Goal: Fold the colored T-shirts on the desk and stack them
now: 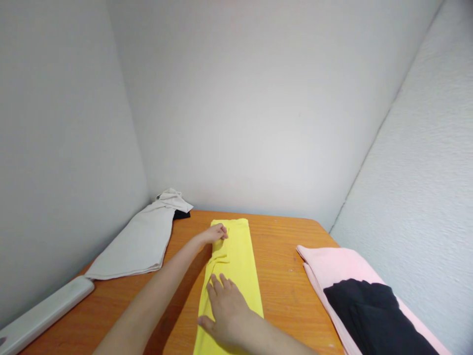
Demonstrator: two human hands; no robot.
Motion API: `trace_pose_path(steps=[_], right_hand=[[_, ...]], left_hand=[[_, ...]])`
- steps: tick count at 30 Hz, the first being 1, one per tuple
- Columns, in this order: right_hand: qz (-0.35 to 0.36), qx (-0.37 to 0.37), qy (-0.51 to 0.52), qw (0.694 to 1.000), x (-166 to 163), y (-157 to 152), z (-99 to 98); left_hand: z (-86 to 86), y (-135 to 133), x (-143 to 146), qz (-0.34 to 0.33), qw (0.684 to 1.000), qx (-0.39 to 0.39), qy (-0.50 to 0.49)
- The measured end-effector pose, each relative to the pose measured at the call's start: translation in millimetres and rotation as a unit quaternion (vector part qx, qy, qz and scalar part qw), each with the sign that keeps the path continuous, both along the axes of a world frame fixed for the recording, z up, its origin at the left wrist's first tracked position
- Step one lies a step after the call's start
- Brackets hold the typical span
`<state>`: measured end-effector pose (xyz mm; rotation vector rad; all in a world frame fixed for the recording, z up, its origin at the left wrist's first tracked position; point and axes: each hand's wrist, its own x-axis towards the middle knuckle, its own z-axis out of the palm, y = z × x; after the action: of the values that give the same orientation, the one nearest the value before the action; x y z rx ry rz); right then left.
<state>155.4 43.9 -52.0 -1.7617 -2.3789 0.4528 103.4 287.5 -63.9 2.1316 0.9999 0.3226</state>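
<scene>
A yellow garment (242, 276), folded into a long strip, lies lengthwise on the table in front of me. Toward its far end my left hand (216, 232) is closed, with the fingertips pinching the cloth near the left side. Closer to me, my right hand (229, 310) rests on the strip, fingers spread and palm down. Between the two hands the fabric is bunched into small wrinkles. Part of the near end is hidden under my right hand and wrist.
On the left of the wooden table (284, 276) lies a white folded garment (135, 241), with a black item (182, 214) partly under it. A long white object (48, 310) sits nearer me. At right, black cloth (373, 315) lies on pink cloth (340, 261). Walls border the table.
</scene>
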Motion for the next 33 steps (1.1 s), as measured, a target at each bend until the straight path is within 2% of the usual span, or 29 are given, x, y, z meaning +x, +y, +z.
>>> trace_pose_path(steps=[3, 5, 9, 11, 13, 15, 18, 21, 23, 26, 29, 33], right_hand=[[0.029, -0.017, 0.013, 0.999, 2.5, -21.5, 3.2], [0.045, -0.010, 0.001, 0.999, -0.2, -33.9, -4.4], [0.085, 0.077, -0.030, 0.993, -7.9, -55.6, -47.6], [0.094, 0.129, -0.052, 0.986, -10.1, -66.3, -70.7], [0.099, 0.167, -0.071, 0.978, -11.1, -78.2, -82.9], [0.104, 0.179, -0.071, 0.976, -11.5, -91.8, -79.9], [0.122, 0.144, -0.038, 0.981, -10.9, -114.9, -56.4], [0.156, 0.103, -0.001, 0.982, -5.7, -140.2, -36.8], [0.169, 0.102, 0.018, 0.980, 3.1, -159.7, -34.0], [0.099, 0.147, 0.040, 0.983, 25.7, -192.0, -38.1], [-0.052, 0.194, 0.093, 0.975, 51.9, -218.8, -39.8], [-0.227, 0.158, 0.200, 0.940, 70.5, -231.9, -38.6]], left_hand=[[-15.3, -20.5, -12.4, -0.037, 0.996, 0.085, 0.010], [-23.2, -36.4, -19.0, -0.052, 0.988, 0.145, 0.031], [-27.6, -55.5, -23.9, -0.057, 0.967, 0.231, 0.089], [-24.7, -53.4, -23.6, -0.069, 0.958, 0.250, 0.121], [-21.5, -46.5, -22.1, -0.085, 0.950, 0.260, 0.149], [-20.0, -39.7, -19.1, -0.094, 0.943, 0.270, 0.170], [-20.1, -37.7, -13.0, -0.087, 0.937, 0.284, 0.183], [-15.7, -47.1, -9.9, -0.075, 0.934, 0.307, 0.166], [-8.2, -56.9, -13.3, -0.073, 0.931, 0.329, 0.138], [3.7, -72.4, -29.9, -0.039, 0.932, 0.348, 0.096], [6.8, -84.7, -56.5, 0.024, 0.940, 0.330, 0.082], [-3.4, -95.5, -84.3, 0.049, 0.958, 0.261, 0.105]])
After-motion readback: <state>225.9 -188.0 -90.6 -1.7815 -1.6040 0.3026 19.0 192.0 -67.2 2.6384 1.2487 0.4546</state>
